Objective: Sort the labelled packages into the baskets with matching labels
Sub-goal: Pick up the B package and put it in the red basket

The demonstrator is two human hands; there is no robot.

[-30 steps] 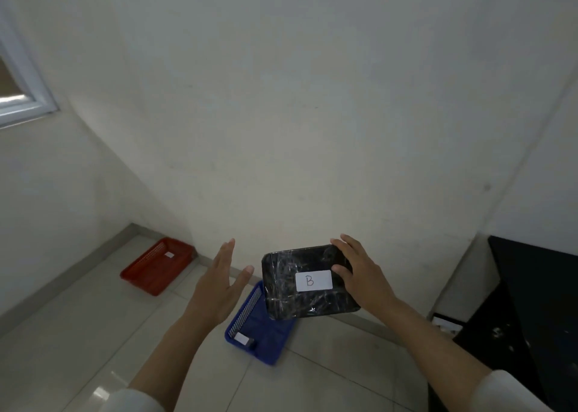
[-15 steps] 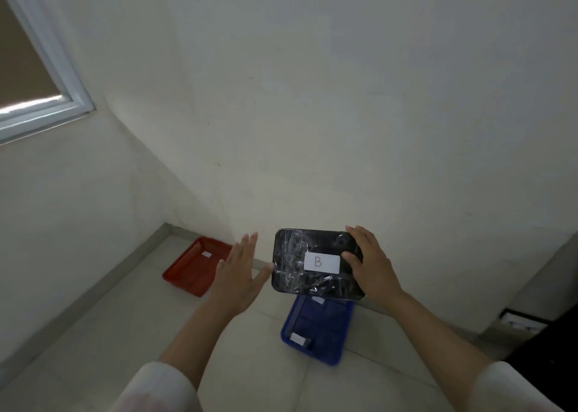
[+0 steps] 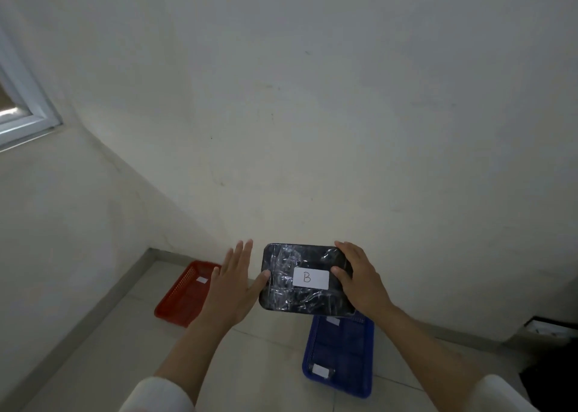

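Head view, looking down toward a floor corner. Dim light.

Black package (image 3: 305, 278), flat, rounded corners, wrapped in shiny clear film, held in the air in front of the person, face up toward the camera. White label (image 3: 311, 278) on its face reads "B".

Right hand (image 3: 359, 278) grips the package at its right edge: thumb laid on the top face just beside the label, fingers curled over the far right corner. Closed on the package.

Left hand (image 3: 233, 285) spread flat, fingers extended and apart, palm turned toward the package's left edge. Thumb tip at or touching that edge; cannot tell if there is real contact. Not gripping anything.

Both forearms bare, pale sleeves at the bottom of the frame.

2 baskets on the tiled floor (image 3: 103, 358):
- Blue basket (image 3: 341, 353) directly below the package, its far end hidden behind it. White tag at its near end and another near the far end; lettering too small to read.
- Red basket (image 3: 184, 292) to the left, beside the wall's base, partly behind the left hand. Small white tag inside, unreadable.

The baskets sit well apart from each other.

Window frame (image 3: 28, 111) at the left edge.
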